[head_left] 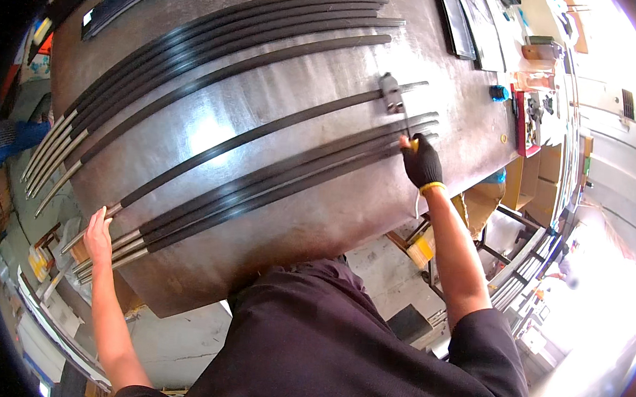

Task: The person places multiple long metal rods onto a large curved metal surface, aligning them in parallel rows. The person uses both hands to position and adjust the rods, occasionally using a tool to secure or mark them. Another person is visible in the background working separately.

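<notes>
Near the table's left edge, my bare left hand (98,237) is closed round the bare metal end of a long rod (256,133) in a dark sleeve. My right hand (423,163), in a black glove with a yellow cuff, grips a yellow-handled tool (393,94) with a thin shaft and a wide dark head. That head lies over the sleeve near the same rod's far right end; whether it touches is blurred. Several more sleeved rods (260,188) lie together just nearer to me, close under my right hand. Farther off, a sleeved rod (253,67) lies beside a bundle of similar rods (219,32).
The rods rest on a worn metal-topped table (272,239), their bare ends jutting past its left edge. Dark flat sheets (456,21), a blue roll (498,93) and a red tray (530,124) lie along the right side. Cardboard boxes (481,205) stand below that edge.
</notes>
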Motion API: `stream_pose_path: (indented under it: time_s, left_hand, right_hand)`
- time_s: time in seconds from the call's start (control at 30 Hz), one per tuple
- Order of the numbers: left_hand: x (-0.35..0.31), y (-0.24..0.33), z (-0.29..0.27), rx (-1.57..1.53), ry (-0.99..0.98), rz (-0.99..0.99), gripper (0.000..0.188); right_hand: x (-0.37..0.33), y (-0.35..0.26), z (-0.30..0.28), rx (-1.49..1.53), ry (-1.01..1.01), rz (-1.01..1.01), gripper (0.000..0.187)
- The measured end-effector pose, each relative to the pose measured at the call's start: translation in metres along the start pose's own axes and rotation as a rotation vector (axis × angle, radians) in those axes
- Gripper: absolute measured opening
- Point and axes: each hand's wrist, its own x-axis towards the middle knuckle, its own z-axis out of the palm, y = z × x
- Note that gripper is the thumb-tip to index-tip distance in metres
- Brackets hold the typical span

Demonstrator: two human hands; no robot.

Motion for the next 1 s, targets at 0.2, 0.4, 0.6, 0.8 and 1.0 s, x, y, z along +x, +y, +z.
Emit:
stream_pose_path:
  time_s: [0.2,0.4,0.6,0.8,1.0]
  left_hand:
    - [-0.007,-0.006,0.017,0.071,0.013,-0.066,0.036]
    - [-0.005,0.000,0.019,0.116,0.061,-0.018,0.039]
    - [-0.002,0.006,0.017,0.124,0.069,-0.019,0.040]
    - [-0.004,-0.001,0.015,0.092,0.026,-0.026,0.037]
    - [-0.008,-0.004,0.013,0.088,-0.001,-0.052,0.034]
  right_hand:
    - [-0.018,-0.028,0.001,-0.018,-0.067,-0.038,0.054]
    - [-0.012,-0.012,0.022,0.169,0.053,0.158,0.052]
    - [0.002,-0.019,0.010,0.446,0.038,0.401,0.056]
    - [0.003,-0.014,0.000,0.025,0.025,-0.033,0.057]
    - [-0.005,-0.032,-0.007,0.047,-0.043,0.029,0.056]
